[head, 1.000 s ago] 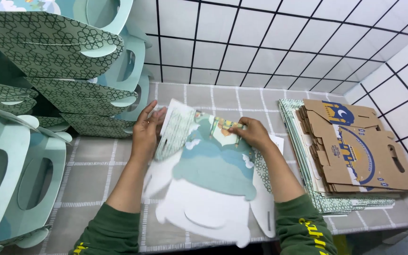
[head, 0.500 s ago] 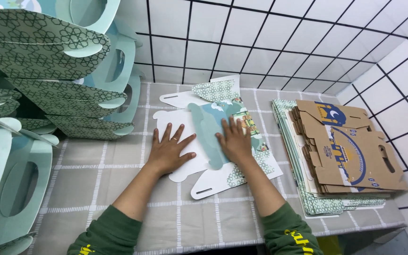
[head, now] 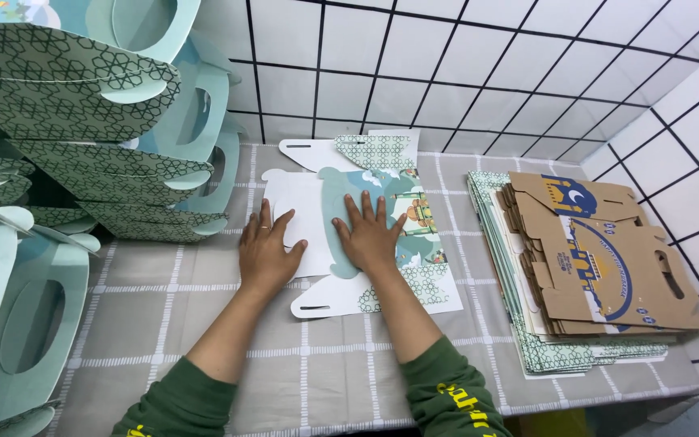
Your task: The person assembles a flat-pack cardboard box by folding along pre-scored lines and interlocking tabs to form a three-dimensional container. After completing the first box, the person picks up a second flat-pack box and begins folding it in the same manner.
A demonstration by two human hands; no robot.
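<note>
At the left edge of the frame I see stacked folded teal gift boxes [head: 82, 154] with handle cut-outs, standing on the grey checked tablecloth [head: 171, 324]. At centre, my left hand [head: 267, 252] and right hand [head: 370, 235] lie open, palms down and fingers spread, pressing flat on the unfolded teal-and-white box blank [head: 341, 174]. At the right, a pile of flat brown cardboard blanks [head: 600, 259] rests on patterned sheets, well apart from both hands.

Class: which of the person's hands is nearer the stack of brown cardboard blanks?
Right. The right hand lies closer to the brown stack; the left hand lies farther off.
</note>
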